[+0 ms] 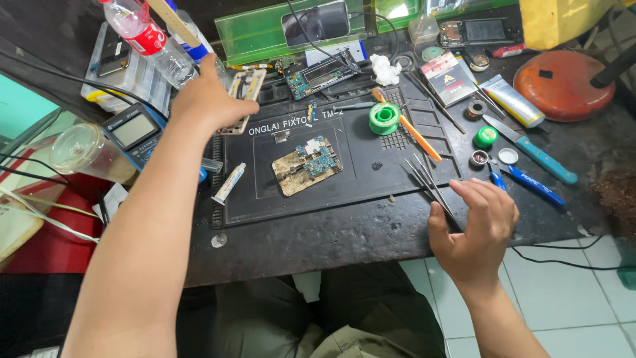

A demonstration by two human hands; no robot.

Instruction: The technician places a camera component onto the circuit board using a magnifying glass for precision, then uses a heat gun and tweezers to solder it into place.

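**Tweezers under the right hand, phone frame under the left**

Tweezers (427, 180) are lying on the near right part of the black repair mat (344, 205), their long axis running from far-left to near-right, with the points aimed away from the person and the butt end tucked under the right hand (477, 225). That hand is resting on the near edge of the mat, fingers loosely curled and not closed; its fingertips are touching or just over the tweezers' near end, and I cannot tell whether it is actually gripping them.

The left hand (205, 99) is reaching well away to the far left corner of the mat, fingers spread open, lying on or just above a pale phone frame (244, 89); contact is unclear. A clear plastic bottle (149, 40) is standing tilted just beyond it.

Between the two hands, a circuit board (308, 166) is sitting in the middle of the mat, well apart from both. A small white tube (228, 183) is lying to its left, and a green solder reel (384, 118) and an orange pry tool (407, 126) are lying farther off to the right. The right hand is plainly the nearer one to the tweezers.
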